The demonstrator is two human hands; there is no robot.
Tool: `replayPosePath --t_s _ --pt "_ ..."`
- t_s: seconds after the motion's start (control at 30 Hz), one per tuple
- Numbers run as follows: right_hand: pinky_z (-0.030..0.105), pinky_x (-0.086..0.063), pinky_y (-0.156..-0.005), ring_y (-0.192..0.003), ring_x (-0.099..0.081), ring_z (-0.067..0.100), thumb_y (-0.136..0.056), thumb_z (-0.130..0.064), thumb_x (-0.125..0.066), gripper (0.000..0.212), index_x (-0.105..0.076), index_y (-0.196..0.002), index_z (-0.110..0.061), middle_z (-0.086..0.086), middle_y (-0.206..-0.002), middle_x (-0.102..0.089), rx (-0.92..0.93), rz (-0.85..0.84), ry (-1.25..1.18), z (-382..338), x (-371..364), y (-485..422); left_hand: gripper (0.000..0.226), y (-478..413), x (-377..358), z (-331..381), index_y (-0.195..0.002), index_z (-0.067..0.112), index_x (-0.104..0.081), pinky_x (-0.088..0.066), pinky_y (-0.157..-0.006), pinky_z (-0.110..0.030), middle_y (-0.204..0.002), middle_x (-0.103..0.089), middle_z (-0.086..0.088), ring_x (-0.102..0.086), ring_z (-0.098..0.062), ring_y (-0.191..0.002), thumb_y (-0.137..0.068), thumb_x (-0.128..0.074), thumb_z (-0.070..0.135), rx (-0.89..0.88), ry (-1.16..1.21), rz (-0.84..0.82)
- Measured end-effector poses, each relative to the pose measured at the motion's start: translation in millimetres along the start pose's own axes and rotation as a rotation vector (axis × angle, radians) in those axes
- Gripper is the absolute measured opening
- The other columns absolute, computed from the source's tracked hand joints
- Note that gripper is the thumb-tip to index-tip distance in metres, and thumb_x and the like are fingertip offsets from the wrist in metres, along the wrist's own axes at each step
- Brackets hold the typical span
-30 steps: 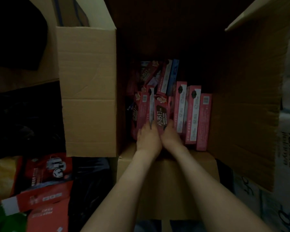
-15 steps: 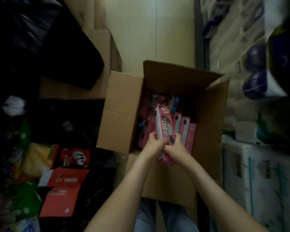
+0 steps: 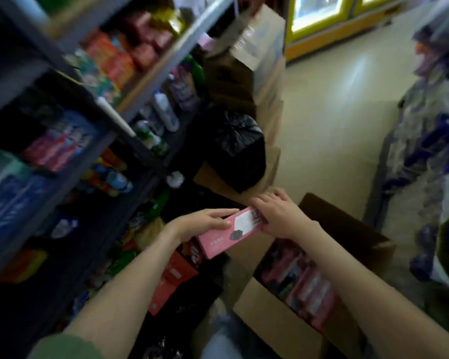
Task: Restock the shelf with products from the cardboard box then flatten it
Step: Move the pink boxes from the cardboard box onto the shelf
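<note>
Narrow shop aisle, the view much smeared by blur. A pale beige floor runs up the middle to a yellow-framed lit cabinet at the far end. On our left stands a dark metal shelf unit, its tiers crowded with bottles and boxed goods too blurred to read. Past its far end we note stacked brown cartons, with a knotted black plastic bag sitting on a low one. On our right rises a wall of film-wrapped white and blue packs. Low and to the right, the open brown cardboard box sits on the floor, flaps up, with pink packets stood on edge inside. Left of it lies a red printed carton among dark bags. The thing in hand is a long pink rectangular cardboard packet, with a white panel and a small dark badge on its upper face; the print is unreadable. It is in the air, above and just left of the open box, lying slantwise, near end lower left. Our left hand takes its long side, fingers straight along the far edge, thumb on the face, pinching it. Our right hand grips the far end, fingers curled over it.
</note>
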State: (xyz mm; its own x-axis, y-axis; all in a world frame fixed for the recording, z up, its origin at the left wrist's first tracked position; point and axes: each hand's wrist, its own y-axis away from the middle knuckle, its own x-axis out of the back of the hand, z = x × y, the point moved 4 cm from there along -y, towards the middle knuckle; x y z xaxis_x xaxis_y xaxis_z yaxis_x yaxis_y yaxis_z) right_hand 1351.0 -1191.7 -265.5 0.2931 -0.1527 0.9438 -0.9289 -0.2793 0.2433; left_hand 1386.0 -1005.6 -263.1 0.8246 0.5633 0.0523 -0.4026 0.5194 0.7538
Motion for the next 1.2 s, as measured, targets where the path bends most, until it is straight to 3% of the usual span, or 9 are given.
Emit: replayPosePath --t_s 0.13,0.23,0.3,0.6,0.73,0.83,1.0,1.1,1.2 --pt "0.037 -0.035 -0.104 -0.119 -0.047 0.022 -0.079 -0.04 -0.058 0.053 -0.047 -0.126 -0.019 -0.001 -0.123 -0.054 0.173 0.097 0.082 -65.8 70.9 -54.2 0.042 81.9 78.7 32.9 -0.135 0.04 -0.046 -0.044 -0.097 -0.035 -0.126 -0.06 0.004 -0.058 -0.019 -0.112 -0.094 -0.054 0.037 -0.065 -0.399 0.2" --pt "0.036 -0.042 -0.095 -0.114 -0.049 0.022 -0.075 -0.041 -0.058 0.055 -0.049 -0.124 -0.019 -0.001 -0.117 -0.056 0.273 0.203 0.104 -123.2 110.9 -97.3 0.056 153.5 136.4 48.5 -0.135 0.039 -0.044 -0.044 -0.095 -0.035 -0.127 -0.054 0.004 -0.051 -0.018 -0.118 -0.085 -0.051 0.063 -0.036 -1.044 0.555" --pt "0.037 -0.043 -0.092 -0.113 -0.049 0.023 -0.074 -0.041 -0.061 0.056 -0.05 -0.123 -0.018 0.0 -0.116 -0.057 0.349 0.262 0.092 -165.8 137.9 -126.0 0.067 199.3 163.7 49.9 -0.136 0.037 -0.041 -0.044 -0.091 -0.035 -0.126 -0.053 0.006 -0.05 -0.019 -0.117 -0.078 -0.052 0.07 0.016 -1.189 0.694" --pt "0.039 -0.045 -0.087 -0.108 -0.052 0.026 -0.071 -0.04 -0.069 0.057 -0.055 -0.119 -0.013 0.003 -0.108 -0.06 0.619 0.41 0.043 -326.9 226.3 -207.9 0.054 343.6 257.3 24.7 -0.122 0.026 -0.048 -0.048 -0.082 -0.032 -0.113 -0.055 0.007 -0.051 -0.015 -0.106 -0.077 -0.056 0.054 0.001 -1.182 1.088" --pt "0.035 -0.051 -0.076 -0.093 -0.057 0.022 -0.067 -0.051 -0.054 0.058 -0.06 -0.111 -0.013 -0.001 -0.097 -0.064 0.738 0.61 -0.004 -377.3 263.1 -227.0 0.056 398.5 288.4 13.1 -0.124 0.025 -0.05 -0.048 -0.081 -0.028 -0.114 -0.057 0.009 -0.052 -0.013 -0.103 -0.078 -0.057 0.055 -0.068 -1.184 1.304" --pt "0.034 -0.048 -0.082 -0.098 -0.056 0.021 -0.066 -0.047 -0.07 0.06 -0.059 -0.116 -0.014 -0.001 -0.105 -0.064 0.796 0.676 -0.028 -410.0 282.4 -249.3 0.058 421.5 313.2 2.3 -0.118 0.019 -0.057 -0.051 -0.075 -0.03 -0.106 -0.062 0.004 -0.058 -0.017 -0.094 -0.071 -0.07 0.05 -0.105 -1.217 1.461" --pt "0.041 -0.04 -0.093 -0.108 -0.054 0.028 -0.063 -0.038 -0.081 0.065 -0.055 -0.117 -0.012 0.003 -0.113 -0.058 0.736 0.557 0.087 -449.6 282.3 -315.6 0.057 404.0 369.1 -14.8 -0.099 0.012 -0.065 -0.051 -0.061 -0.031 -0.088 -0.064 -0.002 -0.061 -0.021 -0.077 -0.055 -0.084 0.041 0.001 -1.234 1.568" --pt "0.041 -0.033 -0.099 -0.116 -0.045 0.027 -0.072 -0.037 -0.076 0.062 -0.049 -0.122 -0.013 0.004 -0.122 -0.051 0.643 0.53 0.177 -458.0 276.7 -351.4 0.055 379.6 402.2 -18.4 -0.105 0.012 -0.061 -0.048 -0.066 -0.036 -0.093 -0.062 -0.006 -0.059 -0.025 -0.083 -0.061 -0.082 0.037 0.027 -1.213 1.573" --pt "0.044 -0.041 -0.091 -0.107 -0.051 0.03 -0.064 -0.034 -0.083 0.063 -0.054 -0.115 -0.012 0.006 -0.115 -0.055 0.529 0.535 0.235 -453.9 273.7 -383.9 0.054 355.7 432.9 -13.1 -0.117 0.013 -0.056 -0.047 -0.077 -0.039 -0.107 -0.06 -0.008 -0.056 -0.028 -0.097 -0.072 -0.076 0.034 0.035 -1.201 1.56"
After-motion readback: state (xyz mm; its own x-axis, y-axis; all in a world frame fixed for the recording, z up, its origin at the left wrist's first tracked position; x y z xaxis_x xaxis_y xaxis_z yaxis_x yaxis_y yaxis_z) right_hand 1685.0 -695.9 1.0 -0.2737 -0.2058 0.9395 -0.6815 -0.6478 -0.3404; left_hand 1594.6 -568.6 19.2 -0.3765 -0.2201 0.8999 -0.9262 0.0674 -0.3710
